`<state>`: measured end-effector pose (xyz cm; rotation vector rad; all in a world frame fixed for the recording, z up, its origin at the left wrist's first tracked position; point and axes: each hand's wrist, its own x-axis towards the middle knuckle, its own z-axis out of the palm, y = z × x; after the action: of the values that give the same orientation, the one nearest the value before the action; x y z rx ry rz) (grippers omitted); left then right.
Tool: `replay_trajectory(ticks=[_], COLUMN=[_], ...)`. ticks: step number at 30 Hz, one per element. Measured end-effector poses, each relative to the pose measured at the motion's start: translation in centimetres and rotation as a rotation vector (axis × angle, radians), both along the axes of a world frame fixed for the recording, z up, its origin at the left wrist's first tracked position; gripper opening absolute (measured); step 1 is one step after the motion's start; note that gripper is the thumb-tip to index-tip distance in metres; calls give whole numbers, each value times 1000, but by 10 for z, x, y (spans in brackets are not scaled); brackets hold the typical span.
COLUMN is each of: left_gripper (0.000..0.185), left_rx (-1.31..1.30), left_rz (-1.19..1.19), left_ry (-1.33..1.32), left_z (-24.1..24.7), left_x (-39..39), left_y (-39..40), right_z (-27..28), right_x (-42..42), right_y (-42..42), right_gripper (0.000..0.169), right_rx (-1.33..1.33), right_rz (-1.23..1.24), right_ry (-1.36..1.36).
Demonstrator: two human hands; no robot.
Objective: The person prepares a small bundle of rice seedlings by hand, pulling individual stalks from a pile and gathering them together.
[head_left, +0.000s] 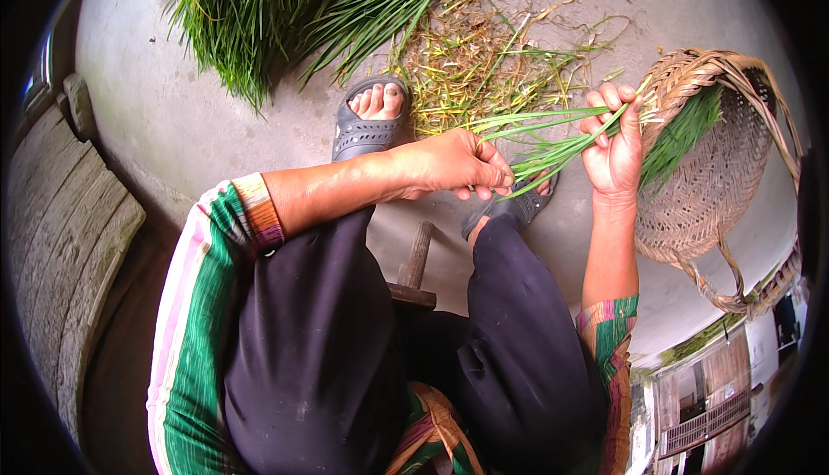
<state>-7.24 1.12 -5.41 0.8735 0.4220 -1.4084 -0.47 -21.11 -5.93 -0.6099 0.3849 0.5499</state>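
Note:
My right hand grips a small bunch of chive-like green leaves, whose pale stem ends poke out by the thumb and fingertips. The long leaves run leftward to my left hand, with its thumb and forefinger pinched together at the leaf tips. Beside my right hand a woven basket lies tilted, with more green leaves inside. Beyond my feet, a large heap of the same long leaves rests on the floor, next to a scatter of yellowed leaves and trimmings.
My sandalled feet stand on the concrete floor near the trimmings. Between my legs shows part of a wooden stool. Weathered wooden planks stand at the left, and a building appears at the lower right.

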Motion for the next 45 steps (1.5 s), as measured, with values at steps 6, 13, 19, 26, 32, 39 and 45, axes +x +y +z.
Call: replay_trajectory(ticks=[6, 13, 19, 26, 32, 39, 45], left_gripper=[13, 11, 7, 5, 27, 27, 24], left_rx=[-9, -8, 80, 207, 247, 386, 327], left_rz=[-6, -11, 100, 308, 235, 255, 210], left_ry=[32, -6, 101, 335, 191, 49, -40], left_z=[1, 0, -1, -15, -28, -41, -36], left_x=[0, 1, 5, 0, -18, -19, -16], left_y=[0, 0, -2, 9, 26, 41, 43], right_z=[-1, 0, 4, 6, 0, -5, -4], right_x=[0, 0, 0, 6, 9, 7, 7], right_y=[0, 0, 2, 0, -10, -14, -12], right_gripper=[20, 20, 20, 18, 17, 17, 16], right_rx=[6, -41, -51, -141, -162, -125, -147], right_rz=[1, 2, 18, -145, -226, -216, -218], right_ry=[1, -12, -17, 37, 90, 88, 84])
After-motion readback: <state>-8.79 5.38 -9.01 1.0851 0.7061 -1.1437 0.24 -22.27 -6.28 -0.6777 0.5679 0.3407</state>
